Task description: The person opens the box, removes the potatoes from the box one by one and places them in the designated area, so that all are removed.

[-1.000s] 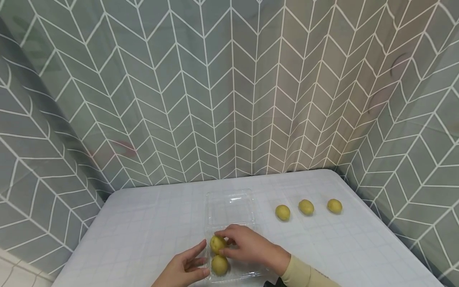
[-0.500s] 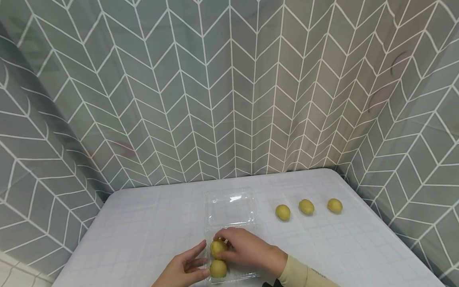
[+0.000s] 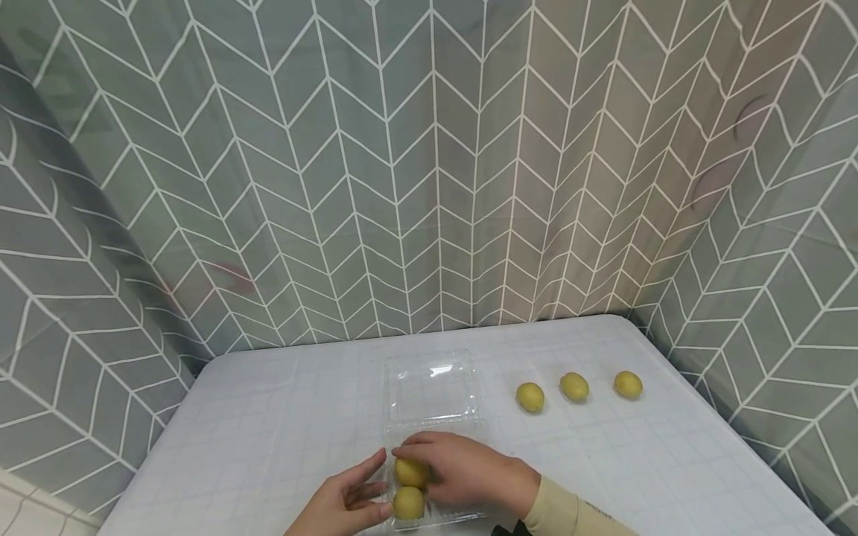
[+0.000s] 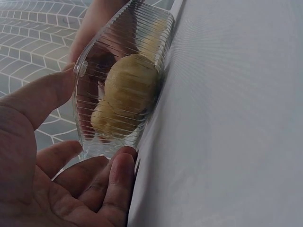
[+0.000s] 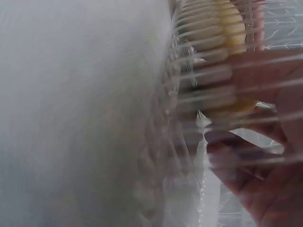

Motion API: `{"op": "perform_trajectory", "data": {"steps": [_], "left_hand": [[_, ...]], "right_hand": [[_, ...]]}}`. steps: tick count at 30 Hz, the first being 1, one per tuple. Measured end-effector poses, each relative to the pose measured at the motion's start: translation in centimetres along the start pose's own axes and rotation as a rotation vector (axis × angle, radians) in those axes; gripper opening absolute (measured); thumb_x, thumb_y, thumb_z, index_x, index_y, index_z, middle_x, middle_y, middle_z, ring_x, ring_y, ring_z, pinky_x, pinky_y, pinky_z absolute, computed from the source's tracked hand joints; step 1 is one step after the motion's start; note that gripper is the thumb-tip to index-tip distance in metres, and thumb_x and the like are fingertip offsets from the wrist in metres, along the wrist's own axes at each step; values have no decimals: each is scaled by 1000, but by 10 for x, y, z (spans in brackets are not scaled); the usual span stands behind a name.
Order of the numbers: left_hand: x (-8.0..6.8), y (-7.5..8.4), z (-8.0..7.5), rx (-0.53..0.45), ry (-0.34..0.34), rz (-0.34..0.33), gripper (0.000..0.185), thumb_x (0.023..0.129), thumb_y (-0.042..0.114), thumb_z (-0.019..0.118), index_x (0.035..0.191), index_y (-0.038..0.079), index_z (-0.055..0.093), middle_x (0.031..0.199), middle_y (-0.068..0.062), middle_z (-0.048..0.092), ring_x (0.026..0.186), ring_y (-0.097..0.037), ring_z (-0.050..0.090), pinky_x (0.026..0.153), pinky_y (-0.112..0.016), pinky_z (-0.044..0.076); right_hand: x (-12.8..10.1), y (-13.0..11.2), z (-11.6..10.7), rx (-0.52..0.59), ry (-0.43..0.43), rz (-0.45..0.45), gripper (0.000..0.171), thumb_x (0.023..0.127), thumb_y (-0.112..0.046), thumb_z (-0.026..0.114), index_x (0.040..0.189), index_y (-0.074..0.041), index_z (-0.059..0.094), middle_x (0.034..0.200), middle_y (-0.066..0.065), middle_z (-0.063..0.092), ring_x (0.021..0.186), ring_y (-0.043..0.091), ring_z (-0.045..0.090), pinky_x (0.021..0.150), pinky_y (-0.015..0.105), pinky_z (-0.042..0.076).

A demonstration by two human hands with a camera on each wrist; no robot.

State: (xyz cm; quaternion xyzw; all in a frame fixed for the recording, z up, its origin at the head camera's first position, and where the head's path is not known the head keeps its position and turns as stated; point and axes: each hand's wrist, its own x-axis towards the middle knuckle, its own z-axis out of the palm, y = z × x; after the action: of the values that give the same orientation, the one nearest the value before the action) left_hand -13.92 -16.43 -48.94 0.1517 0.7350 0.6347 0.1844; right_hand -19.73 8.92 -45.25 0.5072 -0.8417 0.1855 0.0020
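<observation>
A clear plastic clamshell box lies with its lid folded back on the white table. In its base, along the left side, sit two yellow lemons: a farther lemon and a nearer lemon. My right hand reaches in from the right and grips the farther lemon, its fingers partly covering it. My left hand rests against the box's left wall. In the left wrist view its thumb touches the rim, while the other fingers lie by the near lower corner. Ribbed plastic and blur veil the right wrist view.
Three more lemons lie in a row on the right of the table: a left one, a middle one and a right one. A grey patterned curtain surrounds the table at the back and sides.
My right hand has moved slightly nearer with the farther lemon, which comes down close to the other one. The nearer lemon has shifted a little toward me. The left hand stays put.
</observation>
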Motion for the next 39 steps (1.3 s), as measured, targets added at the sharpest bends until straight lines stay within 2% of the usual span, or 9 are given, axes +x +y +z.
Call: {"op": "perform_trajectory", "data": {"steps": [5,11,15,24,30,39], "left_hand": [[0,1,0,3,-6,16,75,93,20,71,152,-3,31,155,-28,27,126,-40,52,91,-33,55],[0,0,0,17,3,-5,76,93,23,72,152,-2,32,155,-27,28,127,-40,51,91,-32,55],[0,1,1,21,10,-12,76,93,23,72,152,-2,33,155,-26,29,126,-40,52,90,-32,55],[2,4,2,33,29,-64,77,92,27,73,151,-2,34,154,-28,30,124,-40,54,90,-37,56],[2,4,2,58,45,-73,78,91,29,74,151,-2,36,153,-27,33,122,-39,56,89,-37,57],[3,5,5,61,60,-94,79,89,30,76,150,0,38,152,-26,35,121,-37,57,90,-38,56]], "right_hand": [[1,2,1,-80,16,-50,58,85,-19,79,138,-14,58,131,-8,58,116,2,54,98,18,45],[-1,4,-2,-115,67,-2,56,82,-26,81,134,-18,61,122,-9,59,101,-2,57,87,14,48],[-2,4,-7,-59,111,47,58,80,-25,81,134,-18,61,121,-8,59,99,-1,56,84,14,49],[-7,9,-17,187,176,97,57,83,-23,81,133,-9,60,117,-7,57,92,-2,56,76,13,52],[-15,13,-23,237,226,152,56,83,-26,81,134,-14,60,118,-9,57,93,-1,57,78,20,55],[-34,23,-29,257,302,182,57,81,-23,83,132,-11,61,116,-6,58,88,2,58,75,25,57]]}}
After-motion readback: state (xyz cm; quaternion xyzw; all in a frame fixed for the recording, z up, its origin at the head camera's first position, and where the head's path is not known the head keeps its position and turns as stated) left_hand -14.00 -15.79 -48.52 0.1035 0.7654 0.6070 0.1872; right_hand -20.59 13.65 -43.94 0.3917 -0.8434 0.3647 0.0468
